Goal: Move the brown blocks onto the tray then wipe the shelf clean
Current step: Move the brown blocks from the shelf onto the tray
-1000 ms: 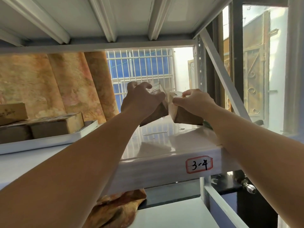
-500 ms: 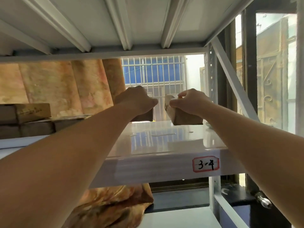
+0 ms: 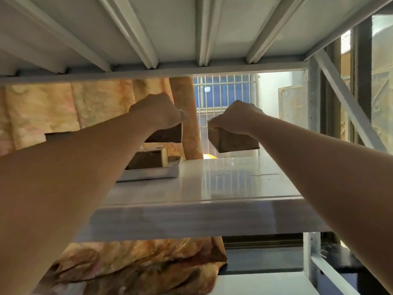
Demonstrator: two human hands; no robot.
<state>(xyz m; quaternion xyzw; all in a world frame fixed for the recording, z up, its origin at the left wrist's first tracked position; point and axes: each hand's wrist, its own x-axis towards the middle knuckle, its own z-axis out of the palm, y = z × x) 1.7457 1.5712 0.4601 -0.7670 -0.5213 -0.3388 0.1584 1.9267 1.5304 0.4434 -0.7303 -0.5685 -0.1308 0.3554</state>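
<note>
My left hand [image 3: 157,112] grips a dark brown block [image 3: 168,135] from above and holds it in the air over the right end of the white tray [image 3: 148,174]. My right hand [image 3: 236,119] grips a second brown block [image 3: 236,142], lifted clear above the glossy white shelf [image 3: 234,179]. More brown blocks [image 3: 148,159] lie on the tray, partly hidden behind my left forearm. Another block edge [image 3: 57,136] shows further left.
A metal shelf deck with ribs [image 3: 202,33] hangs close overhead. A diagonal brace [image 3: 348,103] and upright post [image 3: 312,116] stand at the right. An orange patterned curtain [image 3: 74,109] hangs behind; crumpled cloth [image 3: 138,265] lies on the lower shelf. A barred window [image 3: 223,90] is behind.
Both hands have lifted their blocks off the shelf and moved left; the left block now hangs over the tray's end. The view has tilted up and shifted left.
</note>
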